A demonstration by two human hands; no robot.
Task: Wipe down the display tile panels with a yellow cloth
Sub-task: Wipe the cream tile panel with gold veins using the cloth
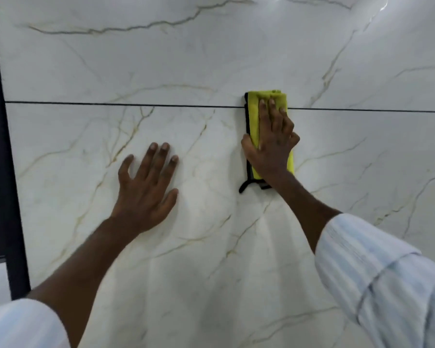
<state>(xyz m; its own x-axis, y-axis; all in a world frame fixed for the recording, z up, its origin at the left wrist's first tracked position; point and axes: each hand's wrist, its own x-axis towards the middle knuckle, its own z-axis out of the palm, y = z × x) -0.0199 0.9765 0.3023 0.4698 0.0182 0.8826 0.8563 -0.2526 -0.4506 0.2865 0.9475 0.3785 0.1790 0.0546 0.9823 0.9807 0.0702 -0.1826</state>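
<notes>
**Clerk:** Item one, the cloth. Where is it?

**Me:** Yellow cloth (pixel 253 116), folded to a narrow pad, with black trim down its left side and a black tag loose at the bottom. It lies flat on the wall across the dark joint (pixel 111 104). Its top is on the upper tile panel (pixel 161 59) and most of it is on the lower tile panel (pixel 211 247). It is well away from the black frame (pixel 0 172) at the panels' left edge.

**Clerk:** Item two, hands.

**Me:** My right hand (pixel 271 146) covers the pad, fingers straight and together, pressing it to the tile, thumb laid along the trimmed edge. Nothing is clenched. My left hand (pixel 146 187) is bare, fingers spread and flat on the lower tile panel. It sits left of the cloth and apart from it, holding nothing. A striped sleeve (pixel 374 272) sits above the right forearm.

**Clerk:** Item three, method for the step in hand.

**Me:** By my judgement, this is a wipe over the joint.
- Press evenly through the whole palm so the pad does not unfold.
- Run overlapping passes along the joint, where dirt would likely lodge.
- Then work out towards each panel edge.
- The gloss will probably show prints, so the patch under my left palm needs a pass too.
- Mind the loose tag, which could drag.
</notes>
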